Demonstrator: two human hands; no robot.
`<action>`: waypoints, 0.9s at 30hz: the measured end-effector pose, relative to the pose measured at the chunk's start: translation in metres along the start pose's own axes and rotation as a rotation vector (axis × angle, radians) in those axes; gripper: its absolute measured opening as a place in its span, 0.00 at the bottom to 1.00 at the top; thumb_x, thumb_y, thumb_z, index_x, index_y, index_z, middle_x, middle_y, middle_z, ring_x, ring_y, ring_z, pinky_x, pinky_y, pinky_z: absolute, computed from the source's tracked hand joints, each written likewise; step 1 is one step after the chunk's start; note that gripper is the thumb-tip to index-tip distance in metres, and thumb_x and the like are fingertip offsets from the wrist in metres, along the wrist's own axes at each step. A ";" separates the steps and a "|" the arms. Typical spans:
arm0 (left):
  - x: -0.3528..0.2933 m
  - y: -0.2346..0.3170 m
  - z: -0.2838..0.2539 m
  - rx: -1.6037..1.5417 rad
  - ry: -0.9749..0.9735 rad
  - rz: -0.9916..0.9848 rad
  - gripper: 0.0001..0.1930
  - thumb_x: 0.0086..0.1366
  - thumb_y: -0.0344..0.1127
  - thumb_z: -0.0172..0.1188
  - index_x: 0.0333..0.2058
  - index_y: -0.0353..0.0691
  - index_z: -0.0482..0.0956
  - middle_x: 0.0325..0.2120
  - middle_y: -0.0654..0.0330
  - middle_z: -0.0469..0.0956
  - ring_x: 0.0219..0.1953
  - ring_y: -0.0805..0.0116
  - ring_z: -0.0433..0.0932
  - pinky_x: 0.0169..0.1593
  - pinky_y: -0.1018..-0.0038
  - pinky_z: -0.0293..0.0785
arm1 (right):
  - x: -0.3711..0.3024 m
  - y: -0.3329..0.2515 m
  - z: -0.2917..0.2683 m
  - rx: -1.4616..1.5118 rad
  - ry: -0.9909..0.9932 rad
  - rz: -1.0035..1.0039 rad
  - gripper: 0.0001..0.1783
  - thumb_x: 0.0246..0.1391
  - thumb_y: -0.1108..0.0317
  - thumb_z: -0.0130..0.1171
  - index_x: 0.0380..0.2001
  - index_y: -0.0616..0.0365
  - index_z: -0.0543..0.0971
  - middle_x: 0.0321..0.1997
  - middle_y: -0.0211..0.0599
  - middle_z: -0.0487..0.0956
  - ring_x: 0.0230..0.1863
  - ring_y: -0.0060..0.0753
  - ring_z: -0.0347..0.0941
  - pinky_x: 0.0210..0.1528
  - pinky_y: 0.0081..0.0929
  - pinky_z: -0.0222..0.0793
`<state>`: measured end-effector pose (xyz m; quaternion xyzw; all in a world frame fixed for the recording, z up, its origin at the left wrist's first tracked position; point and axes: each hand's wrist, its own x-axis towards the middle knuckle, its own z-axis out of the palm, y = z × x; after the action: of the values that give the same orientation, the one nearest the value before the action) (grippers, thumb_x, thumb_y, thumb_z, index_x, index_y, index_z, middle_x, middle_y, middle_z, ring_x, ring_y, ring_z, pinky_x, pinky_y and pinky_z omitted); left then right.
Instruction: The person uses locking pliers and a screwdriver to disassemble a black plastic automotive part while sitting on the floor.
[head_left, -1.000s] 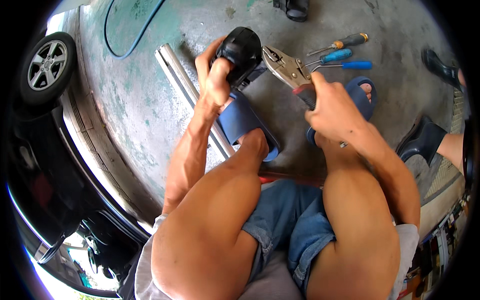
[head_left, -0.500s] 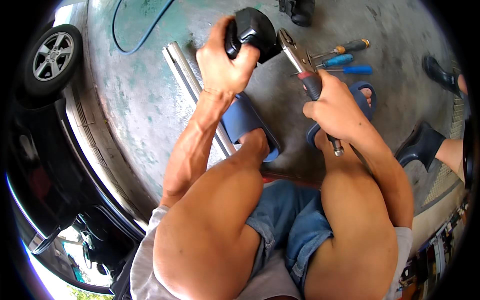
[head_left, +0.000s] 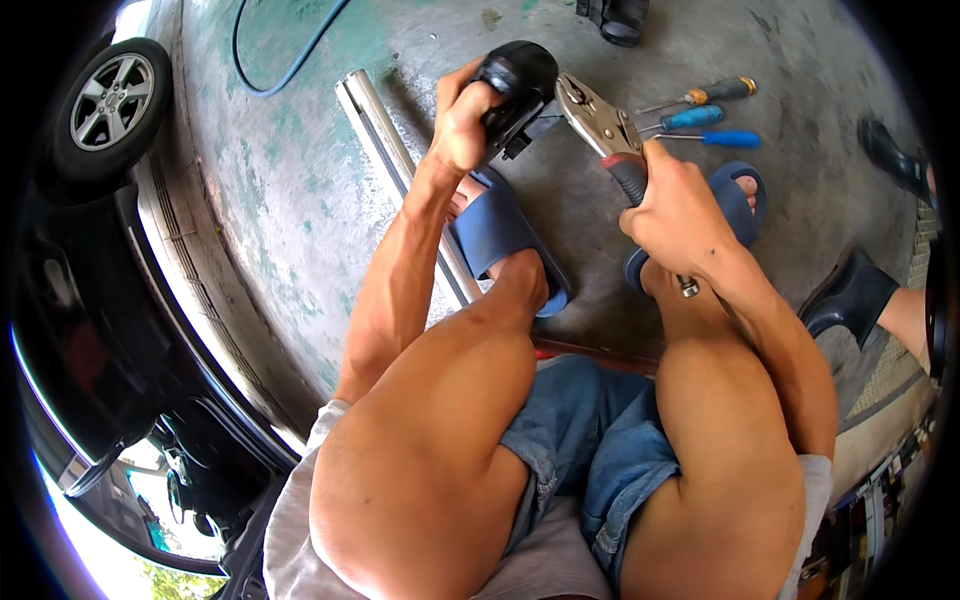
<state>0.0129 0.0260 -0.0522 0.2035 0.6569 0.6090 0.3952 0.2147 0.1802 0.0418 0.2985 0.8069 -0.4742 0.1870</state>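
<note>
My left hand (head_left: 462, 128) is closed around a glossy black rounded part (head_left: 520, 72), held above the floor with a small clip-like piece jutting from its lower edge. What exactly the part is I cannot make out. Locking pliers (head_left: 598, 112) with silver jaws and red-and-black grips are wrapped in my right hand (head_left: 682, 208). Their jaw tips point up and left, right beside the black part; whether they touch it is unclear. The adjusting screw (head_left: 689, 288) pokes out below my right hand.
Right of the pliers lie a yellow-and-black screwdriver (head_left: 722, 90), a teal one (head_left: 694, 116) and a blue-handled tool (head_left: 730, 139). A long metal bar (head_left: 392, 150) rests by my left sandal (head_left: 490, 225). A black car (head_left: 80, 310) stands left; another person's boots (head_left: 850, 295) are at right.
My left hand has turned the black part, so its lower edge and clip now show. The pliers stay in my right hand beside it. The whole view has shifted slightly.
</note>
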 end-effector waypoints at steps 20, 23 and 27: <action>-0.013 -0.023 0.012 0.144 0.354 -0.322 0.32 0.57 0.49 0.58 0.53 0.28 0.79 0.42 0.40 0.83 0.45 0.53 0.82 0.52 0.66 0.74 | 0.020 0.006 0.035 -0.042 -0.044 0.181 0.26 0.40 0.71 0.58 0.46 0.73 0.72 0.35 0.70 0.79 0.43 0.72 0.77 0.48 0.51 0.70; -0.013 -0.025 0.020 0.314 0.415 -0.273 0.30 0.56 0.48 0.58 0.49 0.28 0.80 0.40 0.36 0.83 0.46 0.45 0.83 0.53 0.62 0.74 | 0.020 0.000 0.035 0.014 -0.068 0.226 0.22 0.40 0.70 0.57 0.40 0.73 0.73 0.33 0.68 0.80 0.41 0.68 0.78 0.47 0.51 0.71; -0.002 -0.019 0.018 0.478 0.422 -0.338 0.28 0.57 0.50 0.55 0.44 0.27 0.82 0.37 0.31 0.81 0.46 0.35 0.81 0.55 0.57 0.74 | 0.028 0.004 0.038 0.204 -0.158 0.309 0.11 0.36 0.70 0.59 0.23 0.68 0.73 0.21 0.50 0.77 0.26 0.45 0.77 0.32 0.41 0.69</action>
<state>0.0317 0.0329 -0.0692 0.0486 0.8723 0.3928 0.2871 0.1967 0.1567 0.0046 0.3977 0.6821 -0.5412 0.2892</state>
